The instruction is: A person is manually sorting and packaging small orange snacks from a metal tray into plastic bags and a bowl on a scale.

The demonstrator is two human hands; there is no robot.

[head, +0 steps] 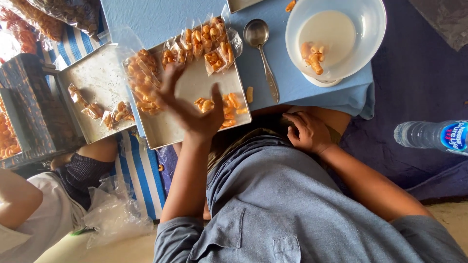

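Left hand (187,104) spread open, blurred, over steel tray (195,87), holding nothing. Filled snack packets (209,41) lined at tray's 12 o'clock; loose snacks (222,107) unpacked at 4 o'clock. Right hand (307,131) loosely curled, empty, on lap. More snacks in bowl (336,36).

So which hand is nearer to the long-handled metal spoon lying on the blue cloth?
Left. The left hand is spread over the metal tray, just beside the metal spoon; the right hand rests lower, at the person's lap.

Head view, steep downward, close over lap.
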